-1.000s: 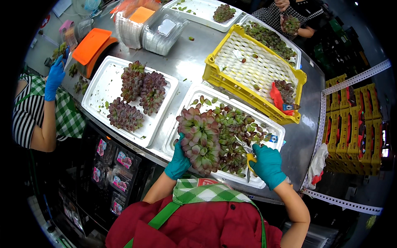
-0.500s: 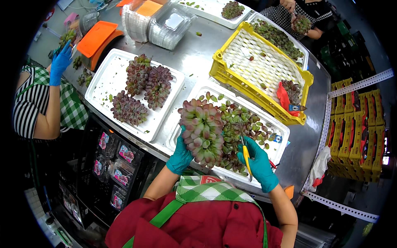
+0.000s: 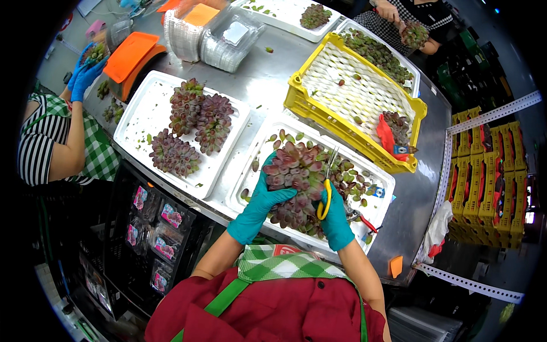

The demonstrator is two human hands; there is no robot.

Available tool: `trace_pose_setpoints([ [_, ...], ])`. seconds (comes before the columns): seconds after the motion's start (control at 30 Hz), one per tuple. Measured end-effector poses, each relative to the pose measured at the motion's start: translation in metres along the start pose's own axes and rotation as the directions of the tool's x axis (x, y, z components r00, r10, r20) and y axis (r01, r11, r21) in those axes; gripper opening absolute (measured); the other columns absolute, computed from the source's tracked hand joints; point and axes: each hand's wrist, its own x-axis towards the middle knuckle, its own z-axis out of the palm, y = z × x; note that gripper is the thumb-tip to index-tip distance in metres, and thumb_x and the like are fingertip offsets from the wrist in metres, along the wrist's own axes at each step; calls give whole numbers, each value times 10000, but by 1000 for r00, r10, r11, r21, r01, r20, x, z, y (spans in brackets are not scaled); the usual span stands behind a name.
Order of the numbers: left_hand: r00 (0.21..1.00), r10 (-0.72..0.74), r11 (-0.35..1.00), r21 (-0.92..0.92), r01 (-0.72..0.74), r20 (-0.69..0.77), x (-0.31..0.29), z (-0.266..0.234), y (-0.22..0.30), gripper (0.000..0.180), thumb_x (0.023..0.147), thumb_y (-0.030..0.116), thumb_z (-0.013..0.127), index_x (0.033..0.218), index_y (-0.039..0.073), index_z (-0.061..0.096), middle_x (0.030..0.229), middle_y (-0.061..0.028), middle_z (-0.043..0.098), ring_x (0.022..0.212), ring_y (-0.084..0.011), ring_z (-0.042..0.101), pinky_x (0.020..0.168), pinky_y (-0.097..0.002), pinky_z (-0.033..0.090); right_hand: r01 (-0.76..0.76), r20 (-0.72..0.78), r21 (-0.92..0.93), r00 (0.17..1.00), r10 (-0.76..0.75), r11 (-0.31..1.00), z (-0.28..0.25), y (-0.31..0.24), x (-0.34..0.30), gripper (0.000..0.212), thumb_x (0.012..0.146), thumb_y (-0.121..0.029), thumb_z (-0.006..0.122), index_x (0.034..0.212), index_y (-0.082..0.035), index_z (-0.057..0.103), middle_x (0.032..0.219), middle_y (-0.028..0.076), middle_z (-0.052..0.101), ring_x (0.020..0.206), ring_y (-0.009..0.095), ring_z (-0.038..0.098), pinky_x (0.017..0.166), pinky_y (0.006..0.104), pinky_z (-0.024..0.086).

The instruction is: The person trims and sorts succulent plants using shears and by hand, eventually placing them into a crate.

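Gloved in teal, my left hand (image 3: 259,206) is closed on a reddish-green succulent cluster (image 3: 296,168), its thumb lying across the near rosettes. My right hand (image 3: 338,225) grips yellow-handled scissors (image 3: 325,200), blades pointing away along the cluster's right side. Both hands are over a white tray (image 3: 236,194) strewn with loose green and purple leaves (image 3: 347,179). Red-handled pruners (image 3: 364,221) lie in that tray, right of my right hand. The cluster hides part of the tray and my left fingertips.
A second white tray (image 3: 137,122) on the left holds three purple succulent clusters (image 3: 185,108). Beyond stand a yellow crate (image 3: 336,135), stacked transparent containers (image 3: 231,43) and an orange scale (image 3: 130,57). Co-workers with plants are at left (image 3: 68,137) and upper right (image 3: 424,17).
The cluster has turned and moved slightly right, with my left thumb now across it. My right hand has shifted left, and the scissors now point away from me. The pruners have come into fuller view.
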Motion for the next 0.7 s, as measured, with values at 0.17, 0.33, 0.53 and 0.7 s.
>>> trace_pose_setpoints([
  [0.17, 970, 95, 950, 271, -156, 224, 5, -3, 21, 916, 623, 252, 751, 1362, 131, 222, 1327, -76, 336, 1194, -218, 362, 908, -349, 390, -221, 88, 348, 975, 203, 911, -18, 4, 0, 392, 883, -287, 434, 1197, -51, 447, 1151, 108, 529, 1007, 248, 547, 865, 394, 461],
  [0.33, 962, -14, 996, -77, 36, 273, 19, -13, -7, 890, 719, 645, 517, 1369, 131, 193, 1344, -107, 301, 1163, -233, 402, 910, -360, 408, -207, 115, 425, 978, 174, 881, -27, 26, -7, 416, 872, -272, 441, 1220, -45, 423, 1184, 124, 502, 1043, 256, 522, 900, 405, 439],
  [0.53, 899, -226, 733, -542, 411, 376, -1, -24, -31, 837, 764, 690, 335, 1352, 104, 227, 1331, -121, 346, 1176, -267, 405, 983, -428, 346, -269, 101, 136, 961, 257, 953, 0, -4, 2, 353, 847, -199, 530, 1175, -73, 492, 1086, 34, 549, 920, 141, 556, 730, 251, 474],
  [0.7, 941, -173, 831, -470, 299, 293, -18, -5, 9, 809, 765, 667, 382, 1322, 88, 283, 1275, -113, 417, 1125, -242, 462, 952, -396, 394, -88, 96, -215, 989, 111, 973, 39, -62, -17, 429, 809, -27, 560, 1222, -68, 453, 1074, 14, 543, 885, 91, 535, 692, 225, 471],
])
